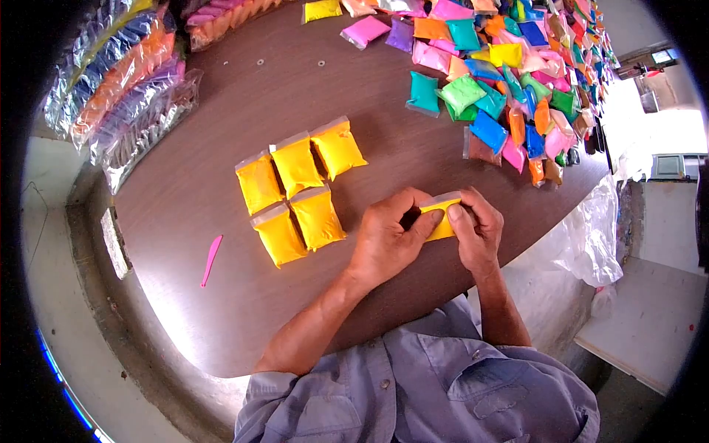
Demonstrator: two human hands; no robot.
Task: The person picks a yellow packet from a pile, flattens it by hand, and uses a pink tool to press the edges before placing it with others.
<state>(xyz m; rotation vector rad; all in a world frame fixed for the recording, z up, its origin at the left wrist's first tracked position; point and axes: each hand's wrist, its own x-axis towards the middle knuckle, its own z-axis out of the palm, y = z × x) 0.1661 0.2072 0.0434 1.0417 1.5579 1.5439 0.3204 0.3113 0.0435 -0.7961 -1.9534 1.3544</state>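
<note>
Between my two hands is a small clear packet with yellow filling (441,229), its transparent top strip facing away from me. My left hand (389,235) pinches its left side, thumb on the front. On the right side, my right hand (476,229) grips it with the thumb near the top strip. Left of my hands lie several similar yellow packets, in two rows: one nearest packet (317,217) is by my left wrist, another (298,164) is behind it. A pink plastic knife (212,260) lies farther left on the brown table (199,199).
A large heap of multicoloured packets (509,81) covers the back right of the table. Clear bags of stacked packets (129,88) sit at the back left. Crumpled clear plastic (594,236) hangs past the right edge, near a white shelf (642,325).
</note>
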